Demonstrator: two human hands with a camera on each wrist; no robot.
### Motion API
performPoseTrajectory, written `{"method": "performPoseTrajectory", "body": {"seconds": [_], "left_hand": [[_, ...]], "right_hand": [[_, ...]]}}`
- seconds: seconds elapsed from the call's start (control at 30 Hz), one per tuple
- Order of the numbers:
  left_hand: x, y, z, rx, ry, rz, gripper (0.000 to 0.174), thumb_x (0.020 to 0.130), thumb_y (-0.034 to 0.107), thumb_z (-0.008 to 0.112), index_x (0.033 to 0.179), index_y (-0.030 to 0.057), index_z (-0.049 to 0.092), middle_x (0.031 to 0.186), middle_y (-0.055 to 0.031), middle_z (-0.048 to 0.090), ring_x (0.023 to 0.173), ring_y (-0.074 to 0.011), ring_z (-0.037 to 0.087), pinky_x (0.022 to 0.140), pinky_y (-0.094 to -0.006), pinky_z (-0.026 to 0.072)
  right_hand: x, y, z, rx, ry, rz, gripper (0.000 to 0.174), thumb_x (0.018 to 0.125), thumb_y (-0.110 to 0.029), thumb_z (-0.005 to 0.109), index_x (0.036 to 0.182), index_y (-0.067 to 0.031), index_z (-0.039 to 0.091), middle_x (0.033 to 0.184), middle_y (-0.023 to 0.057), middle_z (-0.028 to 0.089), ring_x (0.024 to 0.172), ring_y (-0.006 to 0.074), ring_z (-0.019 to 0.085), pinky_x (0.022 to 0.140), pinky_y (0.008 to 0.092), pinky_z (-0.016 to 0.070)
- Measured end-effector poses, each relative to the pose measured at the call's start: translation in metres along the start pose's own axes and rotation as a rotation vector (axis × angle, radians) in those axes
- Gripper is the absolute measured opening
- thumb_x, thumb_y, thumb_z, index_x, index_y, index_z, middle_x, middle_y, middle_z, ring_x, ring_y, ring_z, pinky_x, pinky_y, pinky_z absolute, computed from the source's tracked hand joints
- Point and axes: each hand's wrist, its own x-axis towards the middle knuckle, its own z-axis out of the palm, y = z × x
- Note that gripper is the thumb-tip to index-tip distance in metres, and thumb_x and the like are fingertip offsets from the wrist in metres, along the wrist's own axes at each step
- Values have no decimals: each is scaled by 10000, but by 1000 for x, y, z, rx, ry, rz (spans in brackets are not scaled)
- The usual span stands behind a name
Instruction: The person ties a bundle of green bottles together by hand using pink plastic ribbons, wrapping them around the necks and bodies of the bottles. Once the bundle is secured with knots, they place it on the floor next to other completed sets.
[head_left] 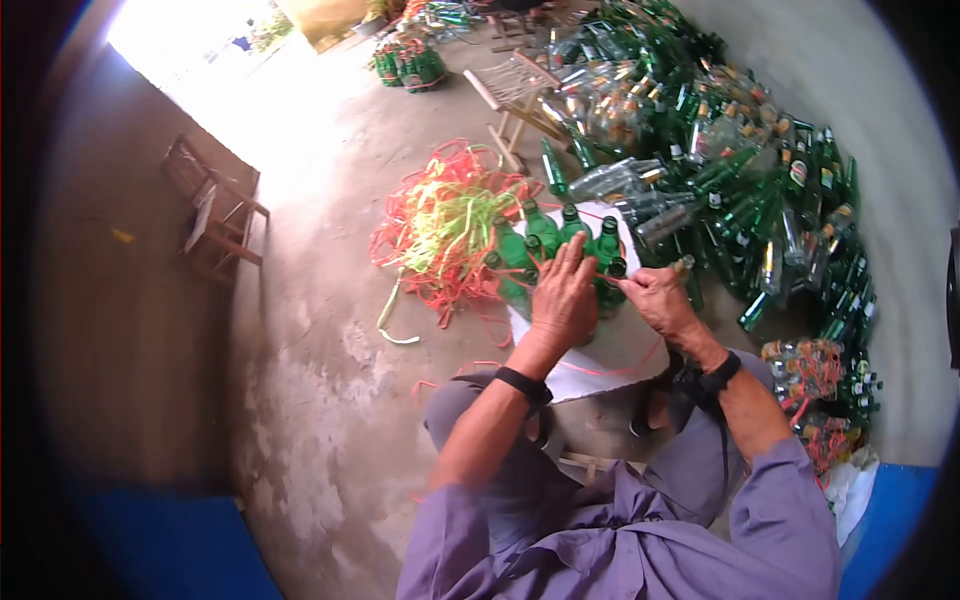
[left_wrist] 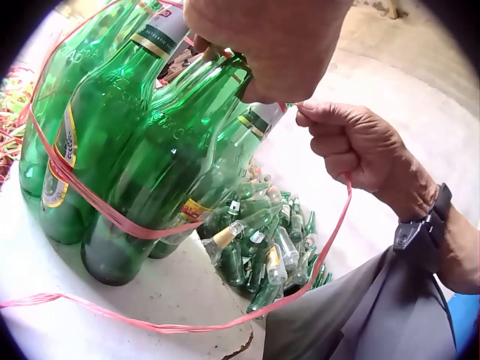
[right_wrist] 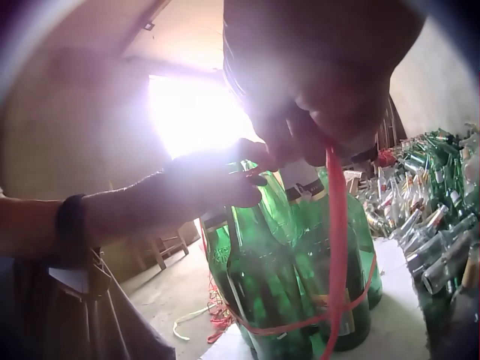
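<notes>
Several green bottles (head_left: 541,232) stand upright in a tight group on a white-topped surface (head_left: 570,384). A pink strap (left_wrist: 124,223) runs round their lower bodies in the left wrist view. My left hand (head_left: 567,300) lies over the bottle necks in the middle of the group, fingers reaching forward; what its fingertips hold is hidden. At the group's right side, my right hand (head_left: 664,303) pinches pink strap with curled fingers. From that hand (left_wrist: 361,147) a length of strap hangs and loops below the bottles in the left wrist view.
A heap of red and yellow strap (head_left: 450,225) lies left of the bottles. Loose bottles (head_left: 740,190) are piled along the right wall. A wooden stool (head_left: 515,88) stands ahead, a wooden chair (head_left: 215,215) at the left, and a tied bottle bundle (head_left: 410,66) beyond.
</notes>
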Motion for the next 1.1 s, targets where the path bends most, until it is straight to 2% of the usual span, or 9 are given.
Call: {"method": "performPoseTrajectory", "body": {"seconds": [0.07, 0.1, 0.17, 0.3, 0.4, 0.7, 0.8, 0.9, 1.1], "left_hand": [[2, 3, -3, 8, -16, -10, 438, 720, 33, 640, 1157, 15, 610, 1460, -231, 505, 1336, -351, 519, 1026, -490, 447], [1, 3, -2, 13, -11, -16, 431, 719, 34, 642, 1148, 16, 617, 1460, -230, 506, 1333, -348, 524, 1029, -485, 448], [1, 3, 0, 10, -12, -24, 424, 716, 33, 640, 1139, 16, 622, 1459, -230, 508, 1327, -347, 530, 1028, -485, 450], [3, 2, 5, 28, 13, -31, 404, 705, 30, 639, 1109, 24, 639, 1435, -233, 532, 1283, -356, 566, 1003, -481, 462], [4, 4, 6, 50, 9, -30, 403, 703, 31, 642, 1105, 31, 645, 1421, -235, 546, 1263, -362, 581, 987, -475, 468], [4, 3, 8, 59, 6, -27, 425, 696, 33, 664, 1120, 48, 653, 1432, -219, 543, 1263, -355, 585, 1004, -465, 469], [6, 5, 7, 45, -8, -32, 436, 698, 33, 671, 1133, 47, 649, 1444, -217, 532, 1262, -355, 583, 1008, -467, 467], [7, 9, 4, 66, -26, -31, 443, 702, 34, 675, 1144, 47, 643, 1458, -213, 518, 1262, -355, 580, 1014, -468, 464], [10, 12, 1, 67, -69, -46, 432, 723, 50, 676, 1154, 54, 644, 1480, -196, 500, 1320, -358, 531, 1054, -488, 429]], "right_hand": [[4, 7, 2, -77, 29, -138, 219, 914, -123, 670, 767, 38, 650, 660, 214, 606, 510, 273, 541, 529, 397, 448], [5, 2, -2, -88, 31, -128, 219, 914, -123, 670, 767, 38, 650, 660, 214, 606, 510, 273, 541, 529, 397, 448], [8, -14, -14, -130, -54, -238, 187, 903, -91, 650, 770, 31, 603, 699, 238, 597, 586, 406, 577, 547, 438, 462], [34, -12, -22, -266, -117, -474, 145, 861, -64, 635, 766, -5, 543, 691, 222, 580, 676, 441, 606, 594, 496, 471], [56, -7, -21, -298, -117, -523, 149, 862, -72, 638, 768, -15, 537, 686, 216, 585, 680, 444, 603, 608, 503, 477], [70, 6, -16, -193, -37, -252, 179, 834, -137, 736, 796, 16, 650, 735, 224, 658, 723, 420, 667, 623, 460, 525], [69, 23, -13, -183, -6, -146, 196, 818, -154, 761, 786, 18, 673, 734, 212, 676, 701, 353, 699, 632, 430, 537], [65, 37, -14, -43, 5, -45, 217, 815, -191, 777, 798, 13, 704, 729, 179, 696, 653, 221, 684, 632, 379, 536], [70, 57, -17, -23, -64, -100, 199, 854, -229, 744, 839, -32, 717, 759, 172, 693, 668, 282, 676, 659, 396, 523]]}}
